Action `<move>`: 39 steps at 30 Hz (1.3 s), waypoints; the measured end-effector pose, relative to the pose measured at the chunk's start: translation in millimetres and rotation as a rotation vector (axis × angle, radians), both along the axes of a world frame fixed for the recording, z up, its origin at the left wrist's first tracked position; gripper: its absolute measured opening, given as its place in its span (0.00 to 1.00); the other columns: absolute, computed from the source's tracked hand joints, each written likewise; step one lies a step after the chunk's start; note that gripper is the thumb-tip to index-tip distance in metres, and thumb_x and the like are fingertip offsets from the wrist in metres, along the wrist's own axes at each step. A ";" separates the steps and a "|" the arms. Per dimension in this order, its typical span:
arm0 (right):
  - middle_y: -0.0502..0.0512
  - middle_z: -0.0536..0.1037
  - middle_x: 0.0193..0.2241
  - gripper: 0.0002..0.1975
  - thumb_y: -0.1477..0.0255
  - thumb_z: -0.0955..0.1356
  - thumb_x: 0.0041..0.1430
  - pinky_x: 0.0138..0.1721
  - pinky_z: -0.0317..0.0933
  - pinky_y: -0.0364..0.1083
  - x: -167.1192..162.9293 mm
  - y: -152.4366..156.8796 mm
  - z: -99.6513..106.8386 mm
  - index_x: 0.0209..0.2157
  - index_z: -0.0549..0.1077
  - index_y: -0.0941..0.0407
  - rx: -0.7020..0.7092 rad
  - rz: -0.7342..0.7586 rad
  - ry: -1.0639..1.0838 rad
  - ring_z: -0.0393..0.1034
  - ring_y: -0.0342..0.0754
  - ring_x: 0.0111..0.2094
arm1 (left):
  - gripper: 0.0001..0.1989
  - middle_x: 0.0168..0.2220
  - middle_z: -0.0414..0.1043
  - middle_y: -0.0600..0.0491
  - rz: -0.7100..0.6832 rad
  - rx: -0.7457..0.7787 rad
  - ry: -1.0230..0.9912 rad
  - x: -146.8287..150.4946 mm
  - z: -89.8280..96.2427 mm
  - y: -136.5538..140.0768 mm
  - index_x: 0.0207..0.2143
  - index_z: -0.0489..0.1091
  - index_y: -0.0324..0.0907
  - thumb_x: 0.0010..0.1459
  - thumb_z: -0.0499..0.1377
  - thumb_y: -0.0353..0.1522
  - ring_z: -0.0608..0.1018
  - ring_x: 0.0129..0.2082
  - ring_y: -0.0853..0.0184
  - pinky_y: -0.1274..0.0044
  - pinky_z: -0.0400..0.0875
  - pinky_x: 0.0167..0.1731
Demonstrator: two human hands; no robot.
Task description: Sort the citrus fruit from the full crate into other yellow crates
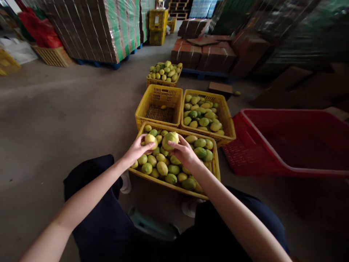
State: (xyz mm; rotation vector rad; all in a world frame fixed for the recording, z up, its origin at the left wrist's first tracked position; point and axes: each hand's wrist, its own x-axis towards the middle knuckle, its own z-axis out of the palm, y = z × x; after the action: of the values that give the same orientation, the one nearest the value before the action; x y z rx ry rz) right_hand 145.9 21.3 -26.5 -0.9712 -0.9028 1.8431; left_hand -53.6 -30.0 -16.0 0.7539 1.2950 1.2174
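Observation:
My left hand [139,150] is closed round a yellow lemon [151,141]. Beside it, my right hand [184,148] grips a larger, greenish-yellow lemon [169,141], thumb across its front. Both fruits are held just above a wide yellow crate [215,171] filled with green and yellow lemons [162,168]. Behind it on the left stands a yellow crate [140,109] with one small lemon [163,107] on its slatted bottom. To the right of that, another yellow crate [230,123] holds many lemons [204,121].
Farther back is a heaped crate of lemons [166,72]. A large red crate [245,145] stands at the right. Wrapped pallet stacks [92,32] and cardboard boxes [215,56] line the back. A lone lemon [237,93] lies on the floor by a small box [220,88].

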 end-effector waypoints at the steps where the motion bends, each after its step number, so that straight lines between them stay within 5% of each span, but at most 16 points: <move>1: 0.47 0.81 0.36 0.28 0.73 0.83 0.37 0.42 0.75 0.47 -0.3 -0.9 -3.2 0.43 0.77 0.51 0.075 -0.009 -0.035 0.77 0.49 0.39 | 0.20 0.49 0.78 0.49 -0.004 0.090 0.123 -2.3 -4.6 -1.3 0.44 0.73 0.41 0.51 0.73 0.27 0.82 0.42 0.64 0.70 0.82 0.46; 4: 0.47 0.81 0.44 0.35 0.73 0.83 0.34 0.49 0.72 0.49 -0.2 -2.0 -10.7 0.48 0.76 0.48 0.296 -0.028 -0.148 0.76 0.51 0.44 | 0.25 0.50 0.77 0.48 -0.068 0.297 0.363 -8.4 -12.1 -4.2 0.48 0.72 0.42 0.48 0.75 0.30 0.82 0.46 0.60 0.66 0.82 0.49; 10: 0.54 0.79 0.53 0.32 0.68 0.82 0.42 0.59 0.68 0.56 0.9 -3.0 -15.0 0.51 0.75 0.49 0.608 -0.009 -0.303 0.72 0.58 0.57 | 0.21 0.55 0.73 0.46 -0.081 0.535 0.522 -9.8 -12.1 -5.9 0.50 0.74 0.45 0.54 0.73 0.36 0.78 0.56 0.56 0.68 0.83 0.47; 17: 0.57 0.74 0.54 0.31 0.61 0.82 0.44 0.54 0.72 0.58 2.0 -7.2 -9.9 0.51 0.76 0.47 0.732 -0.089 -0.415 0.70 0.61 0.58 | 0.24 0.53 0.66 0.46 -0.058 0.525 0.499 -9.2 -12.4 -2.5 0.52 0.79 0.48 0.52 0.75 0.39 0.76 0.57 0.55 0.66 0.82 0.50; 23: 0.53 0.79 0.45 0.33 0.63 0.84 0.38 0.50 0.72 0.54 7.5 -8.3 -0.3 0.48 0.76 0.49 0.469 -0.085 -0.226 0.75 0.56 0.49 | 0.27 0.57 0.75 0.46 -0.077 0.314 0.018 -10.0 -3.6 1.7 0.51 0.77 0.44 0.49 0.77 0.34 0.77 0.59 0.53 0.63 0.78 0.58; 28: 0.51 0.83 0.37 0.28 0.57 0.83 0.40 0.43 0.71 0.50 13.3 -10.7 4.7 0.41 0.77 0.51 0.202 -0.044 -0.103 0.77 0.53 0.40 | 0.16 0.50 0.80 0.47 -0.059 0.052 -0.414 -10.0 -12.0 2.4 0.51 0.74 0.41 0.60 0.69 0.29 0.83 0.52 0.59 0.65 0.80 0.56; 39: 0.51 0.85 0.40 0.26 0.63 0.84 0.38 0.50 0.73 0.55 38.9 -8.9 -4.7 0.42 0.82 0.50 0.023 0.028 0.007 0.80 0.56 0.44 | 0.30 0.58 0.79 0.46 -0.029 -0.069 -0.592 1.5 -6.1 7.7 0.69 0.64 0.47 0.67 0.59 0.23 0.84 0.52 0.61 0.67 0.78 0.59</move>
State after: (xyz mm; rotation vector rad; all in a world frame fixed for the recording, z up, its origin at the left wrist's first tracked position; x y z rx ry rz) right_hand 184.8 12.4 -31.2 -0.9416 -0.9354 1.8547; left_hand -52.2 -22.2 -22.1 0.3185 0.8259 1.2417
